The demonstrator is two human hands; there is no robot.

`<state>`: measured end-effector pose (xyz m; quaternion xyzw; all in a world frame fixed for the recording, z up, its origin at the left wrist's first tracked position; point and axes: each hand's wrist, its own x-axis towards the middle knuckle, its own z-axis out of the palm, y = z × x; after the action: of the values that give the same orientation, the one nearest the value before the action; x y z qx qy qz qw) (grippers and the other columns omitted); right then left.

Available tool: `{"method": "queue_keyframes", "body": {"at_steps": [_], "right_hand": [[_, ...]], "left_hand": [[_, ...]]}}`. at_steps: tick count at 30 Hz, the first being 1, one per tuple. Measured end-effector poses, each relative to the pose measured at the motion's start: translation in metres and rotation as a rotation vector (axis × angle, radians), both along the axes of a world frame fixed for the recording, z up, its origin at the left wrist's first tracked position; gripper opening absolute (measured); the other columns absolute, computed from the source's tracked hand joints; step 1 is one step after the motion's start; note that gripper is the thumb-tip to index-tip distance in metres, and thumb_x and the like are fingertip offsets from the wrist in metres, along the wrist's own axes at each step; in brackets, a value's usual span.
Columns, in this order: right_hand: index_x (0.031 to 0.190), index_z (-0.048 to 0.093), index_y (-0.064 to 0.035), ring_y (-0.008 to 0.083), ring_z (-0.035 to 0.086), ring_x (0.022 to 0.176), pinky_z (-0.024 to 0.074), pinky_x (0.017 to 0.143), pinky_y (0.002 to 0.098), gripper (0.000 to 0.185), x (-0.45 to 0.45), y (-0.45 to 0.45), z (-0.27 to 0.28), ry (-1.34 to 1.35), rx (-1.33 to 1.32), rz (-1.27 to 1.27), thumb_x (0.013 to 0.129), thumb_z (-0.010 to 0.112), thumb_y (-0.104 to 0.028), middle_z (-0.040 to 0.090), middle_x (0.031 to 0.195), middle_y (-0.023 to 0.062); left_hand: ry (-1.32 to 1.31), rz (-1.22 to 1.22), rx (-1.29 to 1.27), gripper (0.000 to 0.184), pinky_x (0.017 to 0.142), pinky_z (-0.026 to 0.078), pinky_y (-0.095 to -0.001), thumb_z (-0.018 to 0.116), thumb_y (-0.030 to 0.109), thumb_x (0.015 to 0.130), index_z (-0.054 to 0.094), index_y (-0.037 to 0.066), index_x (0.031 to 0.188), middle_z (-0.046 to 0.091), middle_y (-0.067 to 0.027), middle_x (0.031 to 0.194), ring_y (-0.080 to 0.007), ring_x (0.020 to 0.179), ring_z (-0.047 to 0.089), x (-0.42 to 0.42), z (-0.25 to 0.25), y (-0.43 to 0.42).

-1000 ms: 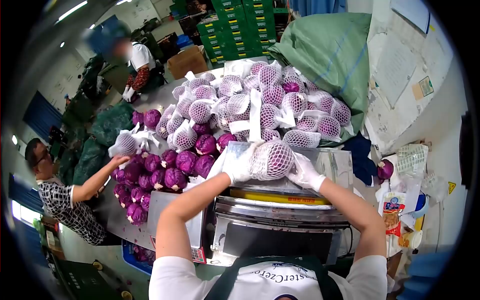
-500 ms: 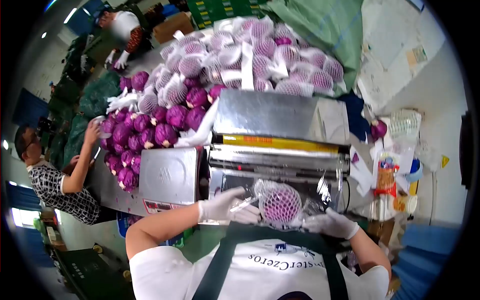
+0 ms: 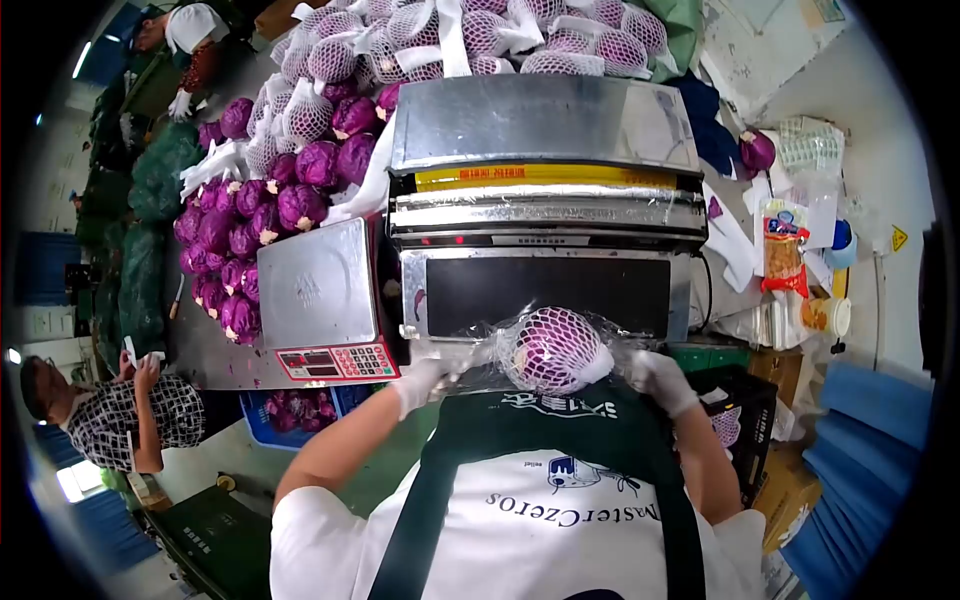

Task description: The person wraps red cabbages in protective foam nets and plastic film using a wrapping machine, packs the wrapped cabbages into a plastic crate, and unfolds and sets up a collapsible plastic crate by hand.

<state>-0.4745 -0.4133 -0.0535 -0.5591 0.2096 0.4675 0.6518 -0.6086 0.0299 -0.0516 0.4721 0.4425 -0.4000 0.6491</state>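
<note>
In front of my apron, a red cabbage in a white foam net lies on clear plastic film at the near edge of the wrapping machine. My left hand, in a white glove, is closed on the film to the left of the cabbage. My right hand, gloved too, grips the film on the other side; its fingers are slightly blurred. Both hands are apart from the cabbage itself. Behind it stand the machine's dark plate and its silver bar with a yellow strip.
A scale stands left of the machine. Bare red cabbages are heaped beyond it, netted ones at the back. A blue crate and black crate sit below. Two people are at the left.
My view has shifted, so the machine sits lower and nearer. My hands have drawn the film out to both sides, and the cabbage has turned. The person at left has drawn back from the cabbage heap.
</note>
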Motion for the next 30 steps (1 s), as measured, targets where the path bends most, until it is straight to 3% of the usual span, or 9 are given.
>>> {"method": "queue_keyframes", "body": {"at_steps": [3, 9, 14, 19, 21, 23, 26, 28, 30], "right_hand": [[0.103, 0.064, -0.0066, 0.0245, 0.062, 0.076, 0.0502, 0.074, 0.0328, 0.022, -0.024, 0.045, -0.075, -1.287, -0.167, 0.699, 0.090, 0.058, -0.023, 0.062, 0.084, 0.0096], [0.109, 0.063, -0.0061, 0.0227, 0.060, 0.086, 0.0485, 0.080, 0.0327, 0.023, -0.096, 0.055, -0.066, -0.801, -0.186, 0.553, 0.092, 0.056, -0.021, 0.062, 0.095, 0.0083], [0.113, 0.061, -0.0056, 0.0211, 0.059, 0.094, 0.0472, 0.085, 0.0326, 0.025, -0.129, 0.045, -0.058, -0.729, -0.162, 0.443, 0.094, 0.055, -0.019, 0.061, 0.104, 0.0073], [0.118, 0.060, -0.0052, 0.0196, 0.058, 0.101, 0.0459, 0.090, 0.0324, 0.027, -0.139, 0.022, -0.049, -0.694, -0.040, 0.305, 0.096, 0.053, -0.018, 0.061, 0.113, 0.0063], [0.120, 0.059, -0.0050, 0.0190, 0.058, 0.105, 0.0453, 0.092, 0.0324, 0.027, -0.136, 0.012, -0.037, -0.653, 0.109, 0.203, 0.096, 0.053, -0.017, 0.060, 0.117, 0.0058], [0.122, 0.059, -0.0048, 0.0184, 0.057, 0.108, 0.0448, 0.094, 0.0323, 0.028, -0.117, -0.009, -0.006, -0.576, 0.282, 0.000, 0.097, 0.052, -0.016, 0.060, 0.120, 0.0054], [0.132, 0.051, -0.0022, 0.0176, 0.052, 0.119, 0.0390, 0.102, 0.0347, 0.036, -0.096, -0.065, 0.105, -0.651, 0.295, -0.446, 0.101, 0.045, -0.020, 0.056, 0.130, 0.0096], [0.120, 0.059, -0.0050, 0.0229, 0.056, 0.117, 0.0443, 0.097, 0.0361, 0.034, -0.130, -0.087, 0.177, -1.288, 0.062, -0.123, 0.092, 0.056, -0.024, 0.059, 0.122, 0.0142], [0.096, 0.071, -0.0104, 0.0254, 0.058, 0.112, 0.0435, 0.097, 0.0397, 0.025, -0.178, -0.086, 0.198, -1.506, -0.083, 0.098, 0.076, 0.076, -0.024, 0.063, 0.115, 0.0117]], "left_hand": [[-0.245, -0.462, 0.319, 0.032, 0.050, 0.041, -0.0331, 0.057, 0.035, 0.091, 0.066, 0.005, 0.090, 0.060, -0.0075, 0.063, -0.0184, 0.056, 0.056, 0.029, -0.050, -0.064], [-1.226, -0.872, 0.215, 0.022, 0.058, 0.047, -0.0328, 0.054, 0.032, 0.092, 0.066, 0.014, 0.095, 0.062, -0.0061, 0.073, -0.0210, 0.065, 0.060, 0.071, -0.070, -0.155], [-2.082, -1.078, 0.316, 0.020, 0.055, 0.045, -0.0352, 0.055, 0.037, 0.091, 0.063, 0.020, 0.084, 0.053, -0.0023, 0.064, -0.0232, 0.063, 0.058, 0.119, 0.015, -0.209], [-1.247, -0.984, -0.779, 0.022, 0.084, 0.051, -0.0325, 0.066, 0.024, 0.088, 0.068, 0.009, 0.104, 0.066, -0.0074, 0.094, -0.0169, 0.093, 0.062, 0.125, 0.117, -0.268], [-0.116, -0.803, -1.188, 0.036, 0.099, 0.043, -0.0292, 0.057, 0.023, 0.094, 0.060, -0.001, 0.120, 0.054, -0.0123, 0.132, -0.0168, 0.122, 0.050, 0.100, 0.131, -0.286], [0.107, -0.930, -0.767, 0.041, 0.102, 0.043, -0.0319, 0.047, 0.022, 0.098, 0.053, -0.007, 0.127, 0.052, -0.0144, 0.137, -0.0203, 0.125, 0.050, 0.086, 0.139, -0.304], [0.250, -0.687, -0.925, 0.039, 0.093, 0.052, -0.0392, 0.051, 0.027, 0.096, 0.057, -0.003, 0.120, 0.064, -0.0157, 0.117, -0.0234, 0.104, 0.064, 0.056, 0.110, -0.327], [0.553, -0.585, -1.257, 0.046, 0.096, 0.049, -0.0401, 0.051, 0.032, 0.096, 0.053, -0.005, 0.123, 0.064, -0.0145, 0.115, -0.0247, 0.105, 0.064, 0.056, 0.128, -0.349], [-0.434, -1.043, -0.969, 0.056, 0.105, 0.039, -0.0440, 0.063, 0.037, 0.086, 0.050, 0.005, 0.131, 0.056, -0.0117, 0.128, -0.0275, 0.120, 0.053, 0.029, 0.091, -0.354]]}}
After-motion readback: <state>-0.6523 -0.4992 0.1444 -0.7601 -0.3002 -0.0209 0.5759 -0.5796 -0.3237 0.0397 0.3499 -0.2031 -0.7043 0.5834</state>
